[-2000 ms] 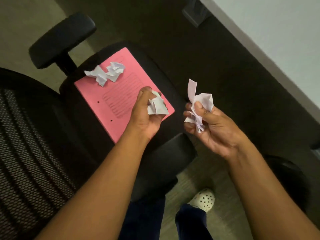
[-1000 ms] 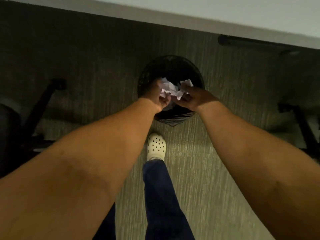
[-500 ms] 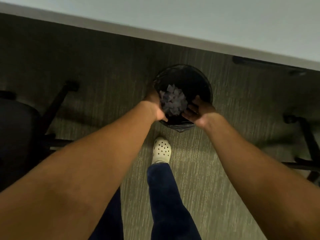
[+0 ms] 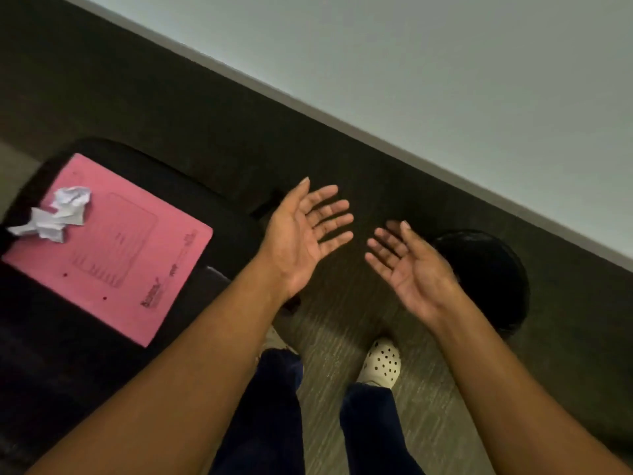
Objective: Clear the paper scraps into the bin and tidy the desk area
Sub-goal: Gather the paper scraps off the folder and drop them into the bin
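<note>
1. The left hand (image 4: 301, 234) is open with the palm up and holds nothing. The right hand (image 4: 407, 265) is open and holds nothing too.
2. Both hands hang over the floor (image 4: 342, 323), between the chair and the bin. I think they are free so they can go get more paper.
3. The black bin (image 4: 486, 279) stands on the floor at the right, just past the right hand, near the edge of the tabletop (image 4: 445, 80). It sits close so paper is easy to drop in.
4. Two crumpled paper scraps (image 4: 58, 214) lie on a pink folder (image 4: 113, 248) at the left. The folder rests flat on a black chair seat (image 4: 205, 200). These scraps are not in the bin yet.
5. The inside of the bin is too dark to see. The print on the folder is too small to read. The chair is cut off at the left edge.
</note>
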### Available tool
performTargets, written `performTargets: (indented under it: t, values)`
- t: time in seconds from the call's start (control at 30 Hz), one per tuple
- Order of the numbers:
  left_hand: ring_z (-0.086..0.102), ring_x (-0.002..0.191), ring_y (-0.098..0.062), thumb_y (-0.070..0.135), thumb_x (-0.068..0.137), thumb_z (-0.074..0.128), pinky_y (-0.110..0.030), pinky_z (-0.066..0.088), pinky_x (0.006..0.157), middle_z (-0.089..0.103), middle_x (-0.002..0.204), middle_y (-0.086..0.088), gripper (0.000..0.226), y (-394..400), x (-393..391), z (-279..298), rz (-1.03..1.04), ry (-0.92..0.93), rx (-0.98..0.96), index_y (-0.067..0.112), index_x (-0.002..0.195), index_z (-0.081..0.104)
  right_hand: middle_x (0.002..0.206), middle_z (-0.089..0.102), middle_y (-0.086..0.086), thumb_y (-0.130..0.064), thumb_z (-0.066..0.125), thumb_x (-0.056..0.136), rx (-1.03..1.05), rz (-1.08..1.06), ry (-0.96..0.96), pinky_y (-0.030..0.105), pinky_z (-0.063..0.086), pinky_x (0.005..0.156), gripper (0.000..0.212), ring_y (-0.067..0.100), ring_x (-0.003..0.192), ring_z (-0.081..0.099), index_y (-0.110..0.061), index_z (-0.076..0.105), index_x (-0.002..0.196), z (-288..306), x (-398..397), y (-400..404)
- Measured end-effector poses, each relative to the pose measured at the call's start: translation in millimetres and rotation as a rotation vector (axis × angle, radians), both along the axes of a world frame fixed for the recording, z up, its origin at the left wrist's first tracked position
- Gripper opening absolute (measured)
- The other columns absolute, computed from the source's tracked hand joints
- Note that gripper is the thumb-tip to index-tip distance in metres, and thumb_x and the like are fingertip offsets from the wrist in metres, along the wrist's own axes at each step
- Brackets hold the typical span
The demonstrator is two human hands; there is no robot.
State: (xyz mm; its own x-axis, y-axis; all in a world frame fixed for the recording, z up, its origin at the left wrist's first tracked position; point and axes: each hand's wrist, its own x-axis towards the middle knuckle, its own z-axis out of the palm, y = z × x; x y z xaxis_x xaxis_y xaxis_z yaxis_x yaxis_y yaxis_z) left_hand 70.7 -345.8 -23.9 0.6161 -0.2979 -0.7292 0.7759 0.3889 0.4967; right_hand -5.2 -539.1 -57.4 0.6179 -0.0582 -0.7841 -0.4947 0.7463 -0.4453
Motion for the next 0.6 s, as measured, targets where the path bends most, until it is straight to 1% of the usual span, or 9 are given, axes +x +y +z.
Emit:
performTargets:
  t: [0.1,0.2,0.3,0.33,0.37,0.4,0.47,0.53,0.6]
  values:
    - [0.077,0.111,-0.024,0.053,0.101,0.055,-0.042,0.062,0.089,0.08,0.117,-0.006,0.046,64,22,18,0.134,-0.069,0.081,0.02,0.127,0.075,0.124,0.075,0.012,-0.028,0.058,0.104,-0.087,0.199,-0.052,0.047,0.059,0.097,0.031,0.028,0.115,0.073,-0.013,0.067,0.129,25,50,60]
    - [0.077,0.094,-0.018,0.044,0.101,0.059,-0.033,0.062,0.073,0.079,0.101,-0.001,0.03,133,40,19,0.315,-0.082,0.264,0.023,0.114,0.076,0.12,0.076,0.008,-0.028,0.06,0.103,-0.216,0.425,-0.105,0.043,0.061,0.093,0.028,0.024,0.109,0.075,-0.017,0.068,0.127,41,97,131]
    - [0.069,0.094,-0.019,0.032,0.098,0.065,-0.033,0.056,0.072,0.073,0.097,0.002,0.01,203,49,2,0.425,-0.119,0.598,0.027,0.097,0.074,0.117,0.075,0.006,-0.027,0.061,0.103,-0.338,0.64,-0.168,0.04,0.063,0.09,0.024,0.021,0.105,0.076,-0.019,0.068,0.125,45,132,201]
    - [0.065,0.097,-0.019,0.03,0.097,0.066,-0.031,0.053,0.073,0.07,0.099,0.004,0.006,226,48,-6,0.406,-0.151,0.752,0.03,0.093,0.071,0.118,0.074,0.006,-0.026,0.062,0.103,-0.366,0.7,-0.185,0.04,0.063,0.09,0.024,0.021,0.105,0.075,-0.019,0.067,0.125,45,142,224]
    - [0.061,0.103,-0.017,0.028,0.096,0.068,-0.028,0.049,0.075,0.066,0.107,0.006,0.006,247,46,-15,0.357,-0.18,0.916,0.033,0.092,0.068,0.119,0.074,0.005,-0.026,0.064,0.102,-0.397,0.754,-0.205,0.04,0.063,0.09,0.023,0.022,0.107,0.075,-0.02,0.068,0.123,43,149,244]
    - [0.054,0.111,-0.015,0.027,0.094,0.07,-0.026,0.045,0.079,0.06,0.117,0.007,0.009,273,43,-26,0.304,-0.186,1.085,0.036,0.095,0.066,0.119,0.073,0.004,-0.025,0.067,0.1,-0.429,0.818,-0.234,0.039,0.063,0.088,0.022,0.021,0.108,0.074,-0.021,0.068,0.121,40,157,268]
    - [0.041,0.123,-0.016,0.025,0.091,0.074,-0.029,0.044,0.089,0.046,0.134,0.004,0.024,317,38,-45,0.21,-0.148,1.374,0.037,0.107,0.063,0.118,0.072,0.0,-0.024,0.07,0.098,-0.504,0.939,-0.314,0.033,0.063,0.082,0.022,0.019,0.108,0.072,-0.023,0.068,0.12,33,169,310]
    - [0.038,0.132,-0.024,0.023,0.088,0.078,-0.036,0.048,0.099,0.04,0.144,-0.002,0.042,355,38,-56,0.166,-0.112,1.555,0.034,0.124,0.06,0.119,0.069,-0.003,-0.022,0.072,0.097,-0.607,1.057,-0.419,0.031,0.062,0.081,0.028,0.016,0.109,0.07,-0.024,0.065,0.124,22,178,349]
    - [0.034,0.141,-0.029,0.025,0.086,0.08,-0.043,0.049,0.109,0.035,0.154,-0.004,0.058,389,43,-62,0.108,-0.109,1.655,0.033,0.138,0.055,0.126,0.064,-0.005,-0.02,0.074,0.095,-0.756,1.174,-0.53,0.034,0.059,0.088,0.039,0.015,0.113,0.065,-0.026,0.06,0.131,9,184,385]
